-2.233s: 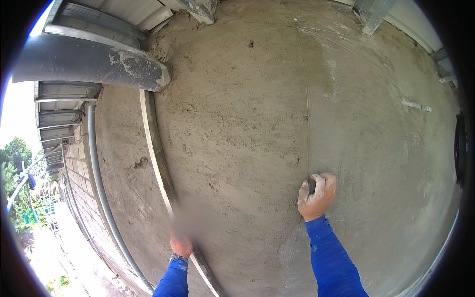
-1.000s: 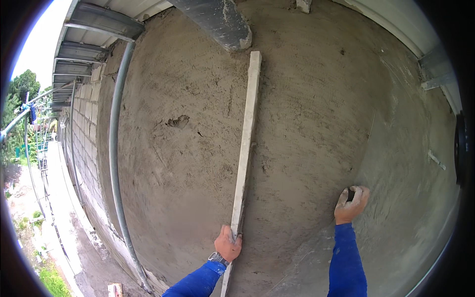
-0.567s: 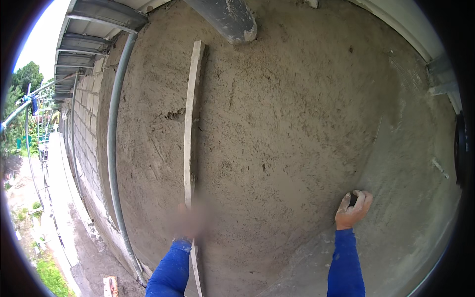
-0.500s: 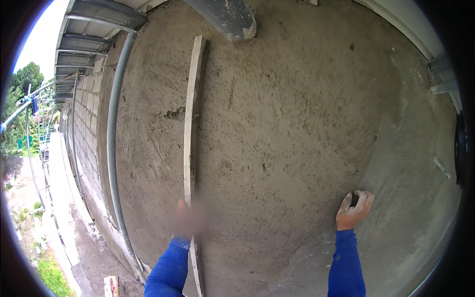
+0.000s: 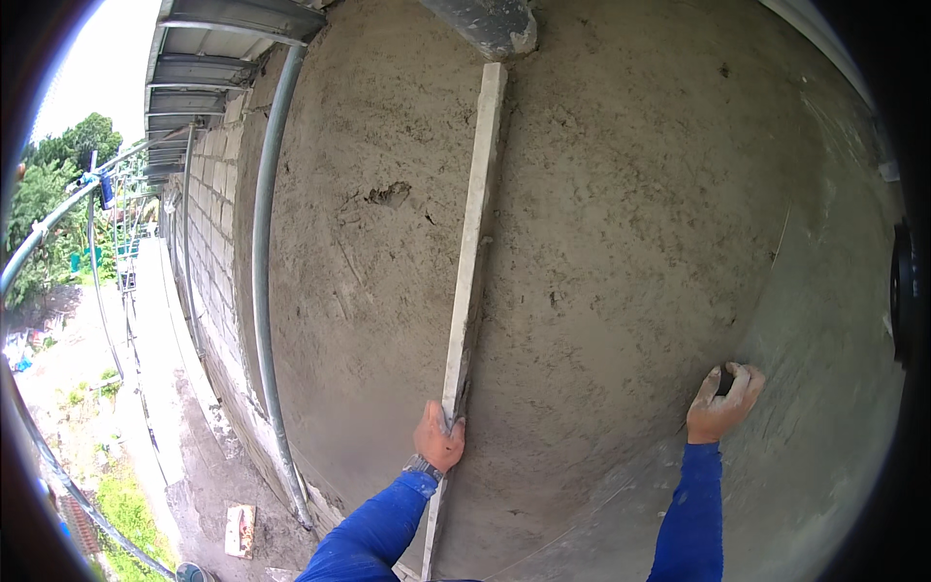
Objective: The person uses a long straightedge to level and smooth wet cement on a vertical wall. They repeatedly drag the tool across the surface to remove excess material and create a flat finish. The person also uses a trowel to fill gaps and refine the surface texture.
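A long, pale straightedge (image 5: 469, 242) leans slightly across a wall of wet grey plaster (image 5: 601, 291). My left hand (image 5: 439, 441) is closed round its lower part, with a watch on the wrist. The straightedge's top end lies just below a grey pipe (image 5: 495, 27). Farther right, my right hand (image 5: 722, 403) is curled close to the wall around a small dark thing (image 5: 724, 380), perhaps a handle; the fingers hide most of it. Left of the straightedge, a rough hollow (image 5: 390, 195) breaks the plaster surface.
An upright metal scaffold pole (image 5: 262, 242) stands left of the plaster, with bare blockwork (image 5: 208, 204) beyond it. Metal framing (image 5: 218, 58) hangs at upper left. Below lie a small stained board (image 5: 240, 531) and the rim of a bucket (image 5: 194, 572). Curved scaffold tubes (image 5: 73, 475) cross the left side.
My left hand has moved the straightedge rightward over the plaster, away from the hollow, and it leans more now. My right hand stays at about the same spot on the wall. The view has shifted.
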Demonstrator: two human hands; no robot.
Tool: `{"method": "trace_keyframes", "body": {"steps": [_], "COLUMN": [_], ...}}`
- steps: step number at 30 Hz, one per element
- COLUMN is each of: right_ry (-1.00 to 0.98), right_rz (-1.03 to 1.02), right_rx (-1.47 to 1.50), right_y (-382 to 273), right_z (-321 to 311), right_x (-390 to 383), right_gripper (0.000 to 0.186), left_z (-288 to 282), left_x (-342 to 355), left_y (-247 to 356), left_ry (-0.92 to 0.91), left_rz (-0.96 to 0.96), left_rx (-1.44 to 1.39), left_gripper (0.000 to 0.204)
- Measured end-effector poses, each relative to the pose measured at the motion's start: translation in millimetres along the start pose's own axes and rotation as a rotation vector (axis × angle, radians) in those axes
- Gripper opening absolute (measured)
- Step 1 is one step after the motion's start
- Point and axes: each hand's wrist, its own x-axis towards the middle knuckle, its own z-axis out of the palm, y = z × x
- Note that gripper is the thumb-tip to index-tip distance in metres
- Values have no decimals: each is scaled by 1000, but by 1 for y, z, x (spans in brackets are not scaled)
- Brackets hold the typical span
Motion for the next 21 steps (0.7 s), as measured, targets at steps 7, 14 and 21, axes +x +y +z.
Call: {"method": "trace_keyframes", "body": {"steps": [7,14,21], "right_ry": [-6,18,54], "right_rz": [35,19,55], "right_rx": [-31,46,225], "right_y": [-9,3,6], "right_z": [3,1,-1], "right_x": [-1,-6,-9], "right_gripper": [43,32,23], "left_z": [1,22,18], "left_x": [-2,-63,-45], "left_y": [8,23,28], "left_ry": [76,-94,-77], "left_rz": [49,-39,-20], "left_rx": [39,41,113], "left_gripper": [37,36,39]}}
